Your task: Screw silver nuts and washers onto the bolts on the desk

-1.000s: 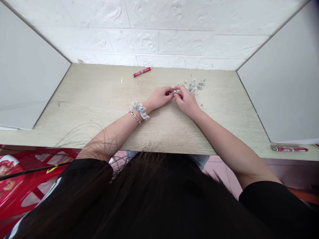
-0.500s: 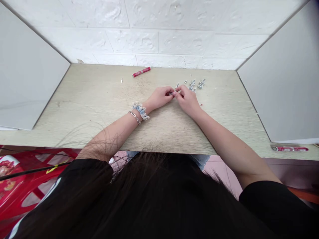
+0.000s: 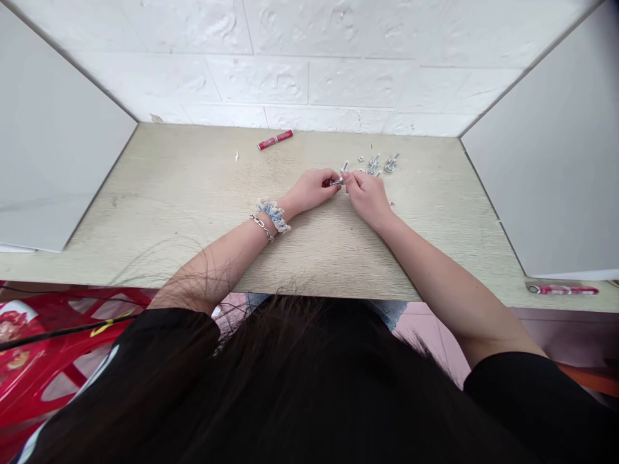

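Note:
Just above the tabletop, a small silver bolt lies nearly level between my two hands. My left hand, fingers curled in a pinch, grips its left part. At the bolt's wider right end, my right hand is closed with thumb and fingertips together; its fingers partly hide that end, so I cannot tell whether a nut sits there. Another bolt stands right behind my fingertips. Beyond my right hand are several bolts with washers, partly covered by it, and a loose nut.
More bolts with washers stand farther right. A red tube lies near the white brick wall, and a second red tube at the front right edge. Grey panels flank the wooden tabletop on both sides.
My right hand has shifted slightly right, and its thumb and fingers have drawn back, exposing more of the bolt. My left hand stays in place.

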Available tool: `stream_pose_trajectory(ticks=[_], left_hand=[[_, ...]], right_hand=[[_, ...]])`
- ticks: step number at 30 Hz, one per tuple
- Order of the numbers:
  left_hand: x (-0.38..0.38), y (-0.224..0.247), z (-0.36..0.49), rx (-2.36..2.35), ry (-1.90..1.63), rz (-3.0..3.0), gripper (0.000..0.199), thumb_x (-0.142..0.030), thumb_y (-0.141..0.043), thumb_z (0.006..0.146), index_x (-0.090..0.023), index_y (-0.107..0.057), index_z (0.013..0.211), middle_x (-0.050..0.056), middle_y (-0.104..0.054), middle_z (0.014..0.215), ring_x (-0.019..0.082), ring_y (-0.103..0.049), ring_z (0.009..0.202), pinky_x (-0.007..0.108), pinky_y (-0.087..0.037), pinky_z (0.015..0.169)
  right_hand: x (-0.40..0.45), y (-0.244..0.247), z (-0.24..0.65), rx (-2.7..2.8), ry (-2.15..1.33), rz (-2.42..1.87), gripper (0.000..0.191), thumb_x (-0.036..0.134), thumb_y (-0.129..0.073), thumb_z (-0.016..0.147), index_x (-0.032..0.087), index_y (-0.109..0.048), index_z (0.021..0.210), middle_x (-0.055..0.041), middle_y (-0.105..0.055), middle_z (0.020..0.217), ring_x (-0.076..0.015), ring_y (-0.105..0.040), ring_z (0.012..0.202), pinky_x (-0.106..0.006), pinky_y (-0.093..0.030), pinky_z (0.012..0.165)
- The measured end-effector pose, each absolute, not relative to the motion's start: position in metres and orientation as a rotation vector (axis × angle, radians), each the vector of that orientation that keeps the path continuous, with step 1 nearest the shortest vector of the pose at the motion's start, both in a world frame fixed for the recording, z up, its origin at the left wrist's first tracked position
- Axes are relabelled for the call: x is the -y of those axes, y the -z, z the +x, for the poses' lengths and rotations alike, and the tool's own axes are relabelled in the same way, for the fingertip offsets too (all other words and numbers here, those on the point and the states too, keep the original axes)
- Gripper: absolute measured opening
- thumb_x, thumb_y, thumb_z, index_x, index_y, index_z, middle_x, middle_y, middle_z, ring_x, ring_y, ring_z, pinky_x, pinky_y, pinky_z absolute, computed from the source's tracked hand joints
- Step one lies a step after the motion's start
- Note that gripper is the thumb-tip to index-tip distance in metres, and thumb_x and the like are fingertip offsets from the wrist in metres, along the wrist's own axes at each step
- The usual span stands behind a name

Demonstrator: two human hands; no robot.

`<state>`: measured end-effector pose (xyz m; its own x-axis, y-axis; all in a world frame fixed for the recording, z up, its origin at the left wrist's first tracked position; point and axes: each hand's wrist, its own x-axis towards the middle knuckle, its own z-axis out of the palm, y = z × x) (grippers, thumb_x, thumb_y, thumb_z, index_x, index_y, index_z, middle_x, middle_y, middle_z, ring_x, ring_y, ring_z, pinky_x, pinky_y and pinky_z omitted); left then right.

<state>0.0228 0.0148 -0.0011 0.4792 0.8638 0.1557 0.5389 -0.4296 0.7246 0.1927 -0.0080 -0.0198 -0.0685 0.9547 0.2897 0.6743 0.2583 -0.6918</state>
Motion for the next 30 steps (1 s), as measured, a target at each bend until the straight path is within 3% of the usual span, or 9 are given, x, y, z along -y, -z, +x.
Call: stream_pose_trajectory(ticks=[4,11,17,22,27,30], left_hand=[[-0.0156,0.0013,0.0229,-1.158,-0.707,2.125,0.014,-0.018,-0.057,0.09,-0.016,-0.068,0.081,0.001,-0.064,0.076,0.014,-0.054,0.074,0.029,-0.042,0.076],[-0.0149,-0.0007,0.0233,-1.168,-0.708,2.099,0.013,-0.017,-0.057,0.089,-0.016,-0.068,0.082,-0.001,-0.061,0.074,0.013,-0.051,0.073,0.027,-0.041,0.075],[-0.0156,0.0004,0.0231,-1.163,-0.733,2.097,0.013,-0.018,-0.058,0.089,-0.015,-0.068,0.081,-0.001,-0.06,0.073,0.012,-0.049,0.071,0.027,-0.04,0.074],[-0.0163,0.0024,0.0231,-1.164,-0.733,2.103,0.014,-0.017,-0.058,0.087,-0.014,-0.072,0.086,0.0,-0.063,0.075,0.012,-0.05,0.072,0.026,-0.041,0.075],[-0.0163,0.0049,0.0229,-1.104,-0.692,2.146,0.019,-0.014,-0.059,0.083,-0.014,-0.075,0.095,-0.001,-0.065,0.077,0.012,-0.052,0.072,0.026,-0.042,0.075],[-0.0166,0.0054,0.0224,-1.093,-0.695,2.173,0.018,-0.015,-0.058,0.083,-0.014,-0.074,0.092,-0.001,-0.064,0.075,0.013,-0.051,0.071,0.026,-0.042,0.074]], right_hand=[[0.009,0.0196,0.1928,1.798,-0.498,-1.493,0.053,0.066,-0.038,0.102,0.024,-0.04,0.07,-0.0027,-0.049,0.065,-0.0195,-0.049,0.069,-0.036,-0.037,0.068],[0.0126,0.0161,0.1896,1.8,-0.586,-1.491,0.007,0.031,-0.051,0.097,0.025,-0.052,0.098,0.0023,-0.051,0.068,-0.018,-0.053,0.069,-0.036,-0.043,0.075],[0.012,0.018,0.1893,1.813,-0.608,-1.442,0.008,0.024,-0.054,0.092,0.025,-0.054,0.1,0.0032,-0.05,0.066,-0.0175,-0.053,0.068,-0.036,-0.044,0.075],[0.0114,0.0173,0.1899,1.823,-0.604,-1.47,0.005,0.027,-0.055,0.093,0.025,-0.051,0.095,0.0032,-0.049,0.065,-0.0178,-0.052,0.067,-0.035,-0.043,0.074],[0.0116,0.0125,0.1905,1.814,-0.553,-1.505,0.025,0.038,-0.047,0.1,0.024,-0.042,0.079,-0.0005,-0.054,0.071,-0.0186,-0.054,0.073,-0.035,-0.042,0.074],[0.0122,0.0118,0.1895,1.806,-0.566,-1.518,0.022,0.036,-0.05,0.097,0.024,-0.044,0.079,0.0002,-0.052,0.068,-0.0181,-0.052,0.07,-0.034,-0.042,0.072]])
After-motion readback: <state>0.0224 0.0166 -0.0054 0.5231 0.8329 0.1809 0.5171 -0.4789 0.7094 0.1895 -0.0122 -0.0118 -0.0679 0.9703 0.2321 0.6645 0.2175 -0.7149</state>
